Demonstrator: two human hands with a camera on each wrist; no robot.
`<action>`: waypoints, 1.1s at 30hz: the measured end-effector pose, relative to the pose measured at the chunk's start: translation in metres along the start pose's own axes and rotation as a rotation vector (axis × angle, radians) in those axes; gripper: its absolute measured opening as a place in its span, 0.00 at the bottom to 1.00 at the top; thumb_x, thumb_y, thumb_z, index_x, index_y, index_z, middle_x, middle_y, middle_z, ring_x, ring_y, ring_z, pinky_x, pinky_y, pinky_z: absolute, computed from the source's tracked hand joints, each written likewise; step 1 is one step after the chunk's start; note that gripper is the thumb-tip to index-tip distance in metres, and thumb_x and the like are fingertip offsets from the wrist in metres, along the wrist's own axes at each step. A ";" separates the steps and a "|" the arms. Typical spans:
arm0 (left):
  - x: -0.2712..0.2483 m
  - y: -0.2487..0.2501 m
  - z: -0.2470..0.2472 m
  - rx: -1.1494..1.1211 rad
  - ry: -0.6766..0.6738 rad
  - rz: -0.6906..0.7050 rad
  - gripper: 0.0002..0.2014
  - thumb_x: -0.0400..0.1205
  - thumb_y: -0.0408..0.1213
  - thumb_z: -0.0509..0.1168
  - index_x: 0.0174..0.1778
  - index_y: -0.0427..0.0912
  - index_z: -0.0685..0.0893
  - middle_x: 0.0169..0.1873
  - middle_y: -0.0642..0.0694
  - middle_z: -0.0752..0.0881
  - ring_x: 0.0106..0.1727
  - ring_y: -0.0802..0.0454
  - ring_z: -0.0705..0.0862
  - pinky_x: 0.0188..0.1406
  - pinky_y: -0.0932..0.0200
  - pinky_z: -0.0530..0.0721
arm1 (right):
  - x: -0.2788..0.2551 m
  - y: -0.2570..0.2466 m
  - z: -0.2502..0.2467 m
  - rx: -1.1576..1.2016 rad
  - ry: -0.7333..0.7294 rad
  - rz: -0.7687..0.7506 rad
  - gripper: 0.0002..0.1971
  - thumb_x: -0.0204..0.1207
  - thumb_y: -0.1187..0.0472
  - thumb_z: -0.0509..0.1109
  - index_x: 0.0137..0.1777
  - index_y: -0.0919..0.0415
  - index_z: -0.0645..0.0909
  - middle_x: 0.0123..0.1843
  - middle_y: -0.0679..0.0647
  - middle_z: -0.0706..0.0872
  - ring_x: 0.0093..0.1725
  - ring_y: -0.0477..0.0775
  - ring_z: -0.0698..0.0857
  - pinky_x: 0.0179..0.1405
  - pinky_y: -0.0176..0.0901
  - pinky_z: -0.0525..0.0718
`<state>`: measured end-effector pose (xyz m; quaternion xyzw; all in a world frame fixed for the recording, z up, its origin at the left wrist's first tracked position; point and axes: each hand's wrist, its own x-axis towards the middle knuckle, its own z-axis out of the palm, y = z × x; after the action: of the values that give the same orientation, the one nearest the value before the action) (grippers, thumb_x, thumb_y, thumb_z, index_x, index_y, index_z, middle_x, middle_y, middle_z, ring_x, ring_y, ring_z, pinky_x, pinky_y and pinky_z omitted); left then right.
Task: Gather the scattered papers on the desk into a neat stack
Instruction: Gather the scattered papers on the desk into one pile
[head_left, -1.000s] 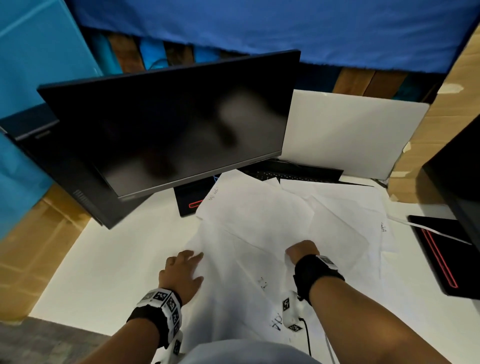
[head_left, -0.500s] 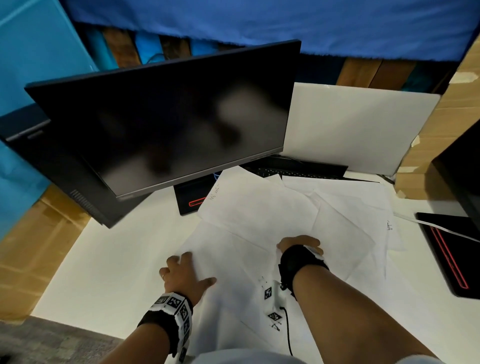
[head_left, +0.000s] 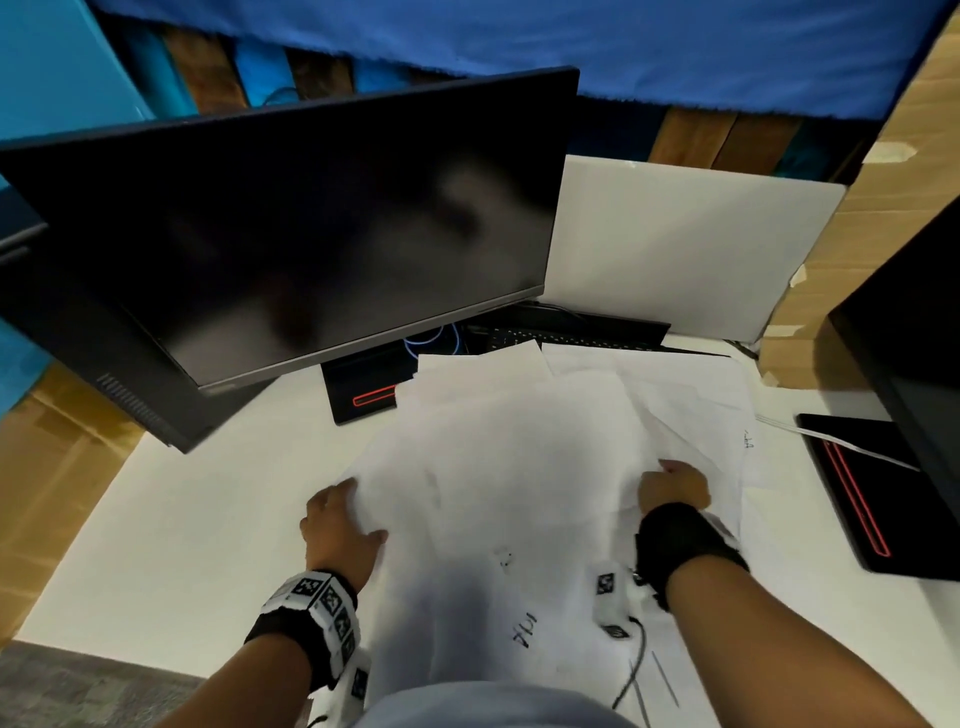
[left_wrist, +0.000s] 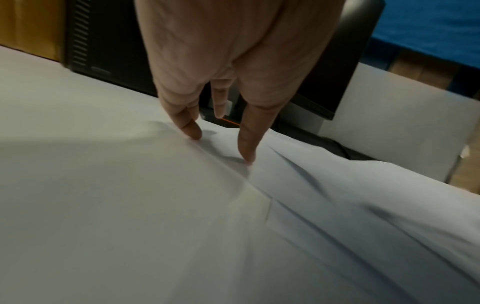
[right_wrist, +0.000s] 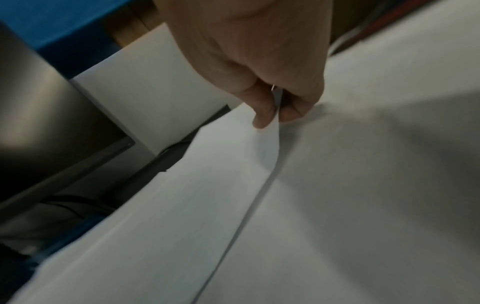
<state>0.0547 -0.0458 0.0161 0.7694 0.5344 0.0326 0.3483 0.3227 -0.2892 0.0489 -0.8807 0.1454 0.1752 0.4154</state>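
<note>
Head view: white papers (head_left: 509, 467) overlapping, askew, rumpled, some handwritten marks.

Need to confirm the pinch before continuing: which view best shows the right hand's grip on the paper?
Right wrist: the right hand pinches a paper edge between thumb and fingers. Head shows only its back; left wrist shows none of it.

The left hand (head_left: 340, 530) lay with straight fingers (left_wrist: 246, 142) pressing down at their tips; the right hand (head_left: 672, 488) was curled, thumb and fingers (right_wrist: 263, 117) pinching, both forearms reaching forward
</note>
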 end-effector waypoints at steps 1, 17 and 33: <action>0.001 -0.001 -0.001 -0.004 0.030 -0.011 0.38 0.69 0.38 0.76 0.75 0.46 0.69 0.74 0.37 0.69 0.72 0.33 0.68 0.75 0.42 0.66 | 0.005 -0.001 -0.011 -0.008 0.078 -0.043 0.17 0.76 0.72 0.64 0.64 0.72 0.80 0.65 0.70 0.83 0.65 0.68 0.81 0.59 0.44 0.78; 0.013 0.033 0.012 0.249 -0.171 -0.052 0.38 0.74 0.56 0.66 0.78 0.52 0.62 0.78 0.39 0.62 0.76 0.33 0.63 0.74 0.46 0.64 | 0.001 0.048 0.003 -0.255 0.105 0.345 0.45 0.65 0.42 0.76 0.71 0.73 0.63 0.72 0.68 0.72 0.72 0.66 0.71 0.76 0.59 0.67; 0.024 0.051 0.032 -0.463 -0.135 -0.282 0.12 0.66 0.41 0.70 0.38 0.36 0.87 0.35 0.33 0.89 0.40 0.32 0.86 0.50 0.45 0.83 | 0.006 0.033 0.008 0.169 0.127 0.082 0.24 0.74 0.73 0.66 0.71 0.73 0.70 0.69 0.69 0.78 0.67 0.69 0.79 0.68 0.53 0.75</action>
<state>0.1194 -0.0514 0.0134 0.5878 0.5901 0.0536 0.5509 0.3137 -0.3034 0.0192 -0.8452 0.2217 0.1230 0.4705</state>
